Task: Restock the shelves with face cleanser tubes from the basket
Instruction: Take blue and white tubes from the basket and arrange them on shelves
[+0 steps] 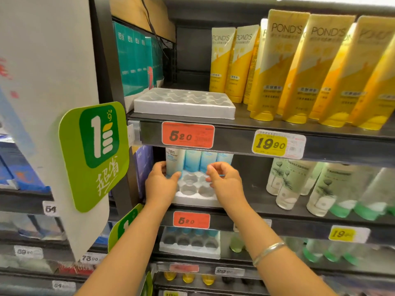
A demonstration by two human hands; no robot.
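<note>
Several light blue face cleanser tubes [193, 160] stand upright at the back of a white moulded tray [192, 196] on the middle shelf. The tray's front sockets hold nothing. My left hand [160, 184] grips the lower end of the leftmost tube [174, 162], thumb in front and fingers behind. My right hand [225, 182] has its fingers curled at the foot of the rightmost tube [224, 159], where a teal sliver shows between them. The basket is out of view.
A second white tray [183, 103] lies on the shelf above without tubes, beside yellow Pond's tubes [284, 67]. A third tray [190, 244] sits on the shelf below. Green-capped clear tubes [320, 189] stand to the right. A green sign [94, 154] juts out at the left.
</note>
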